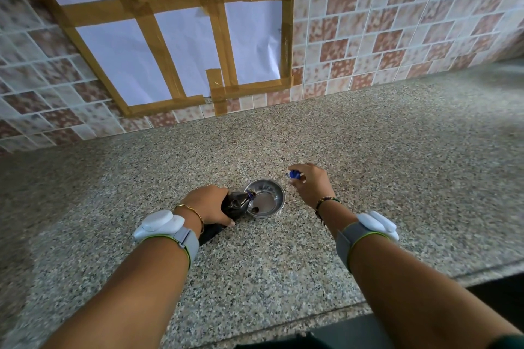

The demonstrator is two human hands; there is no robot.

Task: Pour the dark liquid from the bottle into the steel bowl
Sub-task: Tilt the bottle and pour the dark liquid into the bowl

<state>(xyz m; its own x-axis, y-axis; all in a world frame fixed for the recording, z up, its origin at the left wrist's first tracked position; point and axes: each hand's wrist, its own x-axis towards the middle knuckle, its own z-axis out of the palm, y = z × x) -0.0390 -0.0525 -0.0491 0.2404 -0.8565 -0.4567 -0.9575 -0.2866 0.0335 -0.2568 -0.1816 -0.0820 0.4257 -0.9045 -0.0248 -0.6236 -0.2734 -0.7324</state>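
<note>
A small steel bowl sits on the speckled granite counter. My left hand grips a plastic bottle of dark liquid, tilted to the right so its blue-ringed mouth rests over the bowl's left rim. A small spot of dark liquid lies at the bowl's near-left inside. My right hand hovers just right of the bowl and pinches the blue bottle cap between its fingertips. The bottle's lower part is hidden under my left hand and wrist.
A tiled wall rises behind the counter, with white paper taped on it in brown strips. The counter's front edge runs close to my body at the lower right. Both wrists wear white devices on grey bands.
</note>
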